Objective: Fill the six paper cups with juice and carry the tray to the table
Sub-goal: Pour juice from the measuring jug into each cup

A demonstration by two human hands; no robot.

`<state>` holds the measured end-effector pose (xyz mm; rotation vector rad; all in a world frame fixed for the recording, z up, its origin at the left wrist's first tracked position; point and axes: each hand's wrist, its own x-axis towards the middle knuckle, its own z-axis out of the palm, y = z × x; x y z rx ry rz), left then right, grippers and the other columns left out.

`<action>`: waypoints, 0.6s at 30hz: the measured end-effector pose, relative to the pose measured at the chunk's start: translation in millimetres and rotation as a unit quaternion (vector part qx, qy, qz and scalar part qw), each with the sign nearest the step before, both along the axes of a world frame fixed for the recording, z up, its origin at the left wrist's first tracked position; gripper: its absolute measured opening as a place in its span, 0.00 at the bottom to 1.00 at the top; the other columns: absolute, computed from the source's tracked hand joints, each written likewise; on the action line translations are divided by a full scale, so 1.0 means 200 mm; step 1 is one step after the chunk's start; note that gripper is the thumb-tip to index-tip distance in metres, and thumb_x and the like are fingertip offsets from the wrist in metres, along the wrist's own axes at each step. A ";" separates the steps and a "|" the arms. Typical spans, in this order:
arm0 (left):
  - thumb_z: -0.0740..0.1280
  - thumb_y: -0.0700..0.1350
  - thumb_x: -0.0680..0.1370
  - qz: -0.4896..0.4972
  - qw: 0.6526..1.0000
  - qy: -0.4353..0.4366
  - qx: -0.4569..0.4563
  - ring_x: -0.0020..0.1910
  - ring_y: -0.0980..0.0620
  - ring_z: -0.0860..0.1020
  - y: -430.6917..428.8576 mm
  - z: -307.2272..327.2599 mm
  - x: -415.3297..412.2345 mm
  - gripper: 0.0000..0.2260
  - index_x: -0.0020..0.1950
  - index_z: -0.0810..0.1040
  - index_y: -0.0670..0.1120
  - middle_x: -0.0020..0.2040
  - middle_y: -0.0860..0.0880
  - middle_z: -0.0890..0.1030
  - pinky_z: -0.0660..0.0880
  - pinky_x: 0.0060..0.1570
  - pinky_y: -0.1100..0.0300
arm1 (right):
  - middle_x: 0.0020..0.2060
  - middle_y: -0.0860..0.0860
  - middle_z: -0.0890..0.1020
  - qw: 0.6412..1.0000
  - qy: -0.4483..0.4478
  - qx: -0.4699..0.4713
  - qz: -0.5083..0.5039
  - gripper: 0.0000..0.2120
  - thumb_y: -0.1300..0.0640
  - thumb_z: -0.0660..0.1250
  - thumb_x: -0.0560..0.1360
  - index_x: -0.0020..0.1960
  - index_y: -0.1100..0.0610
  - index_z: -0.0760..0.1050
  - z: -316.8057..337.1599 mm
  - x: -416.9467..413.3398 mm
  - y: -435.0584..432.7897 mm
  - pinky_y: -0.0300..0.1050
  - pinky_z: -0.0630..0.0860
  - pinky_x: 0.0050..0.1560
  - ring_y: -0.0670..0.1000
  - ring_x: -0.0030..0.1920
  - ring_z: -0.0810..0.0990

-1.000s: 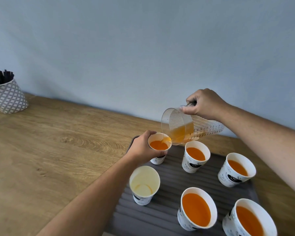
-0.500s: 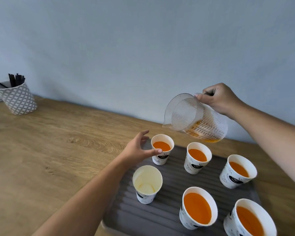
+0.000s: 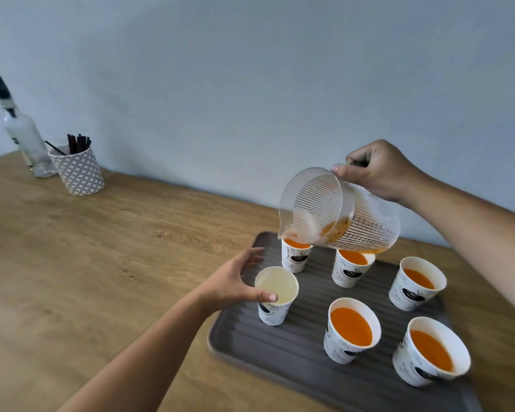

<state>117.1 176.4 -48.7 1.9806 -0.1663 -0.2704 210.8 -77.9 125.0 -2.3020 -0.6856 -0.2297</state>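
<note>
While steadying the empty cup (image 3: 280, 285) at the left end of the tray's near row with the left hand (image 3: 232, 285), thumb on the near rim and fingers curled round the back, bring the jug (image 3: 339, 212) across from above the far row and centre its spout on that last mouth before tipping further. Grips the jug by its handle with the right hand (image 3: 378, 171), fist closed, spout tilted down just over the far-left filled cup (image 3: 295, 258). Judging by the small pool of juice (image 3: 336, 228) inside, pour slowly and lift the base late to avoid a splash. Hold lightly: thin paper walls, likely to dent under a hard squeeze. Five cups full of orange, one pale and dry inside, all on the dark grey ribbed tray (image 3: 280, 352) on a grained wooden counter (image 3: 101, 248). Clear plastic jug, finely ridged, round-mouthed; tapered white cups with dark printed logos. Further back by the wall, a lattice-patterned pot (image 3: 79, 171) of dark sticks beside a glass bottle (image 3: 30, 144).
</note>
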 end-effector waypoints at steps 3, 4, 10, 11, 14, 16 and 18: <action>0.79 0.62 0.51 0.022 0.999 -0.030 0.031 0.66 0.61 0.71 -0.02 -0.05 -0.05 0.52 0.72 0.65 0.53 0.66 0.55 0.74 0.68 0.68 0.56 | 0.21 0.47 0.59 1.000 -0.007 -0.019 0.009 0.25 0.53 0.70 0.73 0.24 0.58 0.62 -0.05 -0.07 0.04 0.43 0.58 0.32 0.48 0.26 0.58; 0.79 0.63 0.51 0.029 0.998 -0.039 0.038 0.66 0.61 0.71 -0.03 -0.06 -0.06 0.51 0.71 0.66 0.53 0.65 0.55 0.74 0.68 0.68 0.55 | 0.22 0.49 0.59 1.000 -0.011 -0.027 0.008 0.25 0.53 0.71 0.73 0.25 0.58 0.61 -0.06 -0.08 0.04 0.44 0.58 0.33 0.49 0.27 0.58; 0.80 0.60 0.54 0.060 0.994 -0.071 0.055 0.63 0.59 0.73 -0.07 -0.12 -0.10 0.47 0.70 0.68 0.52 0.64 0.55 0.76 0.70 0.66 0.57 | 0.19 0.46 0.60 0.998 -0.017 -0.064 -0.009 0.27 0.51 0.71 0.71 0.22 0.55 0.59 -0.09 -0.18 0.07 0.44 0.60 0.33 0.46 0.24 0.58; 0.81 0.57 0.56 0.061 0.994 -0.075 0.055 0.63 0.58 0.73 -0.08 -0.12 -0.10 0.46 0.70 0.68 0.51 0.64 0.54 0.75 0.69 0.66 0.59 | 0.18 0.46 0.61 0.997 -0.019 -0.069 -0.011 0.26 0.51 0.71 0.71 0.22 0.55 0.60 -0.10 -0.19 0.07 0.44 0.60 0.33 0.46 0.24 0.59; 0.81 0.53 0.59 0.062 0.992 -0.088 0.062 0.63 0.56 0.73 -0.09 -0.13 -0.09 0.42 0.70 0.68 0.50 0.63 0.54 0.76 0.69 0.63 0.62 | 0.17 0.47 0.63 0.994 -0.043 -0.100 -0.018 0.26 0.50 0.72 0.70 0.22 0.55 0.60 -0.11 -0.21 0.08 0.44 0.61 0.33 0.48 0.25 0.60; 0.81 0.53 0.59 0.066 0.991 -0.094 0.065 0.61 0.57 0.74 -0.10 -0.13 -0.09 0.41 0.69 0.68 0.50 0.62 0.54 0.76 0.69 0.61 0.64 | 0.17 0.47 0.64 0.991 -0.060 -0.121 -0.024 0.26 0.49 0.72 0.69 0.22 0.55 0.60 -0.11 -0.22 0.09 0.44 0.60 0.32 0.48 0.25 0.61; 0.81 0.53 0.60 0.072 0.990 -0.100 0.067 0.60 0.57 0.74 -0.11 -0.12 -0.09 0.40 0.68 0.69 0.50 0.61 0.55 0.76 0.69 0.59 0.65 | 0.17 0.47 0.65 0.989 -0.068 -0.133 -0.025 0.27 0.49 0.72 0.69 0.22 0.55 0.60 -0.11 -0.22 0.09 0.44 0.61 0.32 0.48 0.24 0.61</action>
